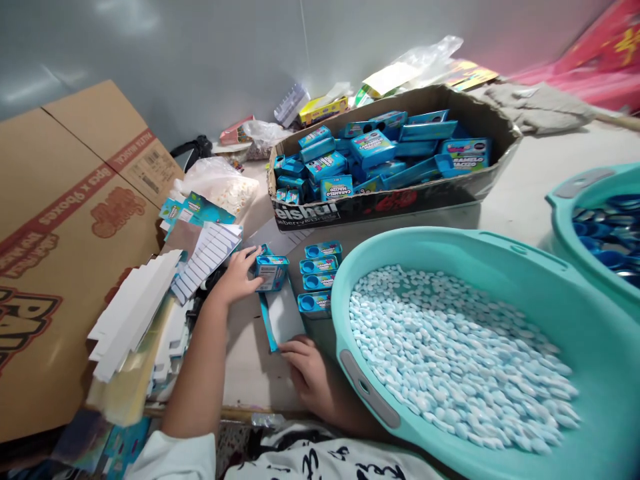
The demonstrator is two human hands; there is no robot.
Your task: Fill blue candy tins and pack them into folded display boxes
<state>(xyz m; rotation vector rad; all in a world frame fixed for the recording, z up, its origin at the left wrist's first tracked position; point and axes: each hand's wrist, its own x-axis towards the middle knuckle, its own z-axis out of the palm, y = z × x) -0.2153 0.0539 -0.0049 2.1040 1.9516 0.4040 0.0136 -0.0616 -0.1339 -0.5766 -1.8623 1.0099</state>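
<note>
Box in hand: I had the small blue box (273, 275) on the near part of the desk (247, 373), between the left grip and the finished-looking boxes.
Left grip (243, 275): partly closed, thumb and fingers about the small blue box.
Right grip (305, 367): fingers bent, tips at the near end of the pale strip (286, 320); I could not tell whether they pinched it.
Column of boxes: four blue boxes (318, 265) lay beside the near tub (400, 239), seemingly done.
Printed carton (350, 217): heaped with blue boxes, so I judged much was made up.
Left over: plenty of pale sweets (450, 347) in the near tub, dark blue pieces (610, 230) in the far tub (565, 220); white card pieces (137, 307) lay stacked at left.
Desk: pale, crowded, with plastic bags and packets towards the back.
Room: grey wall (200, 53) behind, big brown carton (55, 267) at left, red sheet (600, 73) at far right.
</note>
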